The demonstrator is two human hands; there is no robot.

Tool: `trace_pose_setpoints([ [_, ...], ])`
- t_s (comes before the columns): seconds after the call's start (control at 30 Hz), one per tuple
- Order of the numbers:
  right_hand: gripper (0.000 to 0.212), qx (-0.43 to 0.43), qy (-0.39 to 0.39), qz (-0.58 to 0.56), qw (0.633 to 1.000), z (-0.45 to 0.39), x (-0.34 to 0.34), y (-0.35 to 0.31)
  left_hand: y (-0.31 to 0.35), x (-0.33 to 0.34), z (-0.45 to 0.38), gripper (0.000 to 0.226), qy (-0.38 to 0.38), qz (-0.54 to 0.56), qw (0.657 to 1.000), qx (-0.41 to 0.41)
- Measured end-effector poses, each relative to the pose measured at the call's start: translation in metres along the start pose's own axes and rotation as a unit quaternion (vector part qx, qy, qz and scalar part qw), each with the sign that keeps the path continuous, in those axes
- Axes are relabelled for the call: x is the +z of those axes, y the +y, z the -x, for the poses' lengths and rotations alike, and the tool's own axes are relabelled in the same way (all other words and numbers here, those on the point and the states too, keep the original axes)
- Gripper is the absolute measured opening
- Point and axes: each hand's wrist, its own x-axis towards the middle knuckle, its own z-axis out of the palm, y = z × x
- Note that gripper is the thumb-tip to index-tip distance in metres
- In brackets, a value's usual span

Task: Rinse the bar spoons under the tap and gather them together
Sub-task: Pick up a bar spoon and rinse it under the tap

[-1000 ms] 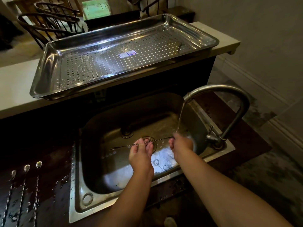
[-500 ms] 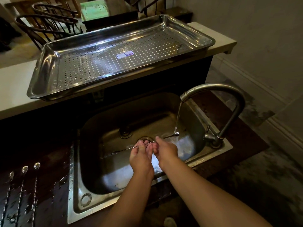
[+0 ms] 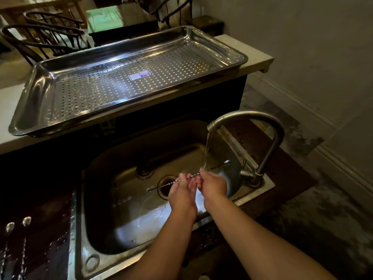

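Note:
A long twisted bar spoon (image 3: 161,185) lies across the steel sink (image 3: 113,229), its bowl pointing right past the water stream. My left hand (image 3: 181,191) pinches the stem near its middle. My right hand (image 3: 212,183) grips the stem just right of the left, under the running water from the curved tap (image 3: 268,126). Two more bar spoons (image 3: 25,235) lie on the dark wet counter at the lower left, bowls pointing away from me.
A large perforated steel tray (image 3: 129,85) rests on the pale counter behind the sink. The tap base and lever (image 3: 250,174) stand right of my hands. Dark chairs are at the far left. A grey wall and floor run along the right.
The spoon has slid right, so its bowl now pokes beyond the water stream. My right hand moved left along the stem, close to the left hand. The view shifted left.

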Motion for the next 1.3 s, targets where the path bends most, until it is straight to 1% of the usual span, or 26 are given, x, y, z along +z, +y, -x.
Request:
trace_pose_setpoints([
  [0.1,0.033,-0.006,0.009,-0.030,0.999,-0.006,-0.008,-0.013,-0.004,0.011,0.001,0.022,-0.020,0.007,1.000,-0.023],
  [0.23,0.036,-0.024,0.039,-0.004,0.999,-0.011,-0.021,-0.025,-0.011,0.026,0.001,0.019,-0.025,0.000,0.999,-0.048],
  [0.37,0.034,-0.033,0.065,-0.032,0.997,-0.017,-0.032,-0.035,-0.017,0.039,0.005,0.019,-0.030,-0.006,0.998,-0.061],
  [0.47,0.033,-0.026,0.058,-0.031,0.997,-0.019,-0.035,-0.037,-0.021,0.049,0.006,0.022,-0.047,-0.024,0.996,-0.072],
  [0.6,0.025,-0.037,0.040,-0.033,0.998,-0.020,-0.036,-0.034,-0.025,0.059,0.008,0.022,-0.066,-0.064,0.992,-0.091],
  [0.67,0.026,-0.051,0.054,-0.033,0.997,-0.022,-0.038,-0.035,-0.027,0.062,0.009,0.020,-0.076,-0.057,0.991,-0.098],
  [0.77,0.032,-0.070,0.074,-0.066,0.993,-0.027,-0.040,-0.038,-0.029,0.068,0.012,0.017,-0.094,-0.043,0.988,-0.118],
  [0.83,0.034,-0.082,0.085,-0.084,0.989,-0.028,-0.041,-0.041,-0.032,0.071,0.014,0.016,-0.094,-0.038,0.987,-0.124],
  [0.93,0.026,-0.097,0.119,-0.084,0.985,-0.027,-0.045,-0.047,-0.032,0.073,0.015,0.014,-0.089,-0.020,0.988,-0.126],
  [1.03,0.029,-0.129,0.142,-0.070,0.979,-0.028,-0.048,-0.052,-0.030,0.072,0.011,0.011,-0.061,-0.009,0.992,-0.111],
  [1.1,0.031,-0.145,0.153,-0.060,0.976,-0.029,-0.048,-0.055,-0.029,0.071,0.009,0.010,-0.055,-0.006,0.993,-0.108],
  [1.3,0.029,-0.144,0.170,-0.052,0.974,-0.030,-0.049,-0.055,-0.029,0.071,0.010,0.011,-0.057,-0.002,0.993,-0.106],
])
